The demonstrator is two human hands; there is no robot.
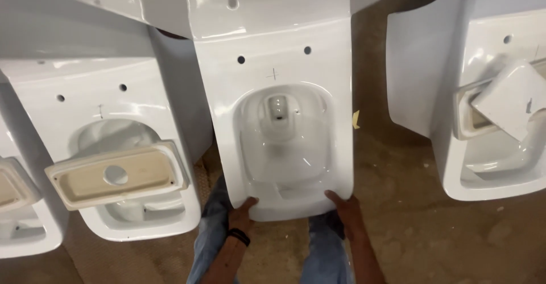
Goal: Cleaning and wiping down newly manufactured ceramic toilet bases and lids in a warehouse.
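Note:
A glossy white ceramic toilet (284, 119) stands in the middle of the head view, its squarish bowl facing up and two small holes behind the bowl. My left hand (242, 213) grips the near rim at its left corner, a dark band on that wrist. My right hand (344, 207) grips the near rim at its right corner. Both hands curl under the front edge. My legs in blue jeans show below the bowl.
A second white toilet (114, 108) stands at the left with an upturned beige-bottomed cistern lid (116, 175) lying across its bowl. A third toilet (500, 164) at the right carries a white lid (512, 99). Another piece (17, 204) shows at the far left. Brown dirt floor (426, 233) lies between them.

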